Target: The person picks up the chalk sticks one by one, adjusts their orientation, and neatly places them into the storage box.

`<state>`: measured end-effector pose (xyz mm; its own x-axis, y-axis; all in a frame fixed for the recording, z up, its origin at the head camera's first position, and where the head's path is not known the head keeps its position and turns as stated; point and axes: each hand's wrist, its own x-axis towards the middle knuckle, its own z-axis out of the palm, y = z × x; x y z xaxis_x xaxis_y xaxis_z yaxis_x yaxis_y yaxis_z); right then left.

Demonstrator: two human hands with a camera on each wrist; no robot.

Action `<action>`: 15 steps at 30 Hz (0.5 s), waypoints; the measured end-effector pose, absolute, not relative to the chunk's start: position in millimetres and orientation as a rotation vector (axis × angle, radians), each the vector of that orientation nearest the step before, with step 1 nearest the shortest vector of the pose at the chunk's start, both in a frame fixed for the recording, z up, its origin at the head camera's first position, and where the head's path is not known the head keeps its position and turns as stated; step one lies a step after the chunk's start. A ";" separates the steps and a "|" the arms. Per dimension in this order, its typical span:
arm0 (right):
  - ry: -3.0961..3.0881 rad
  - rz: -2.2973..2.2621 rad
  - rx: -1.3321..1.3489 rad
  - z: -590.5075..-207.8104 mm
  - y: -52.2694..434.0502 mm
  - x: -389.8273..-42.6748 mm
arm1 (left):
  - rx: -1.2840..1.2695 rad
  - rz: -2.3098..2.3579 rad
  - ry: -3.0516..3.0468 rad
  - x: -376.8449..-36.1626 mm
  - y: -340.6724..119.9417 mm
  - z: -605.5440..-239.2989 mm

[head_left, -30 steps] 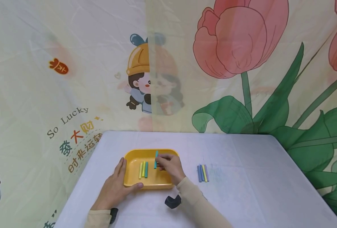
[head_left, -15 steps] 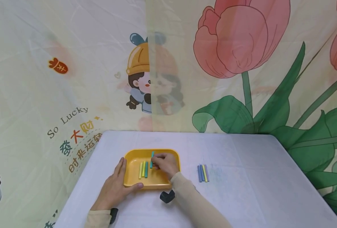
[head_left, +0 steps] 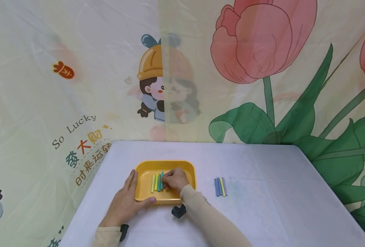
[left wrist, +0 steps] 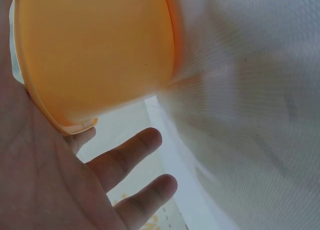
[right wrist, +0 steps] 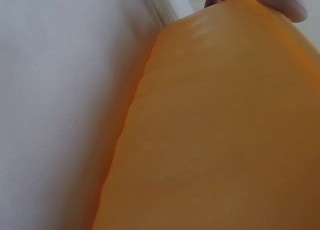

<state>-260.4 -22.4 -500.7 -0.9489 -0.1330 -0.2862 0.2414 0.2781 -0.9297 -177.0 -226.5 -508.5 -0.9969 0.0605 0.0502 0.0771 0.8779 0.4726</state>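
Note:
A yellow-orange tray (head_left: 165,161) stands on the table. In it, two yellow chalk sticks (head_left: 152,184) and a teal chalk stick (head_left: 159,184) lie side by side. My right hand (head_left: 177,180) reaches into the tray and pinches a second teal chalk stick (head_left: 162,174) just right of that row; its fingers hide part of the stick. My left hand (head_left: 125,202) rests against the tray's left front corner, fingers extended along the left side, thumb on the front rim. The left wrist view shows the straight fingers (left wrist: 132,157) beside the tray wall (left wrist: 100,44).
Right of the tray, several chalk sticks (head_left: 220,187), blue, yellow and purple, lie in a row on the white tablecloth (head_left: 262,199), near a faint bluish smudge. A printed cloth backdrop (head_left: 185,68) hangs behind the table. The tray's outer wall (right wrist: 215,130) fills much of the right wrist view.
My right hand has carried the teal chalk stick leftward and down, from the tray's right part to beside the row. The left hand and tray have stayed in place.

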 end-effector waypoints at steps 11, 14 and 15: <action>2.293 -1.650 0.088 -504.9 -25.3 -260.9 | -0.122 -0.742 -3.015 -177.6 -226.6 -509.6; 2.308 -1.635 0.084 -506.5 -25.2 -261.9 | -0.128 -0.744 -3.008 -176.9 -226.2 -509.0; 2.308 -1.631 0.088 -506.7 -25.0 -262.3 | -0.126 -0.746 -3.008 -176.8 -225.9 -508.4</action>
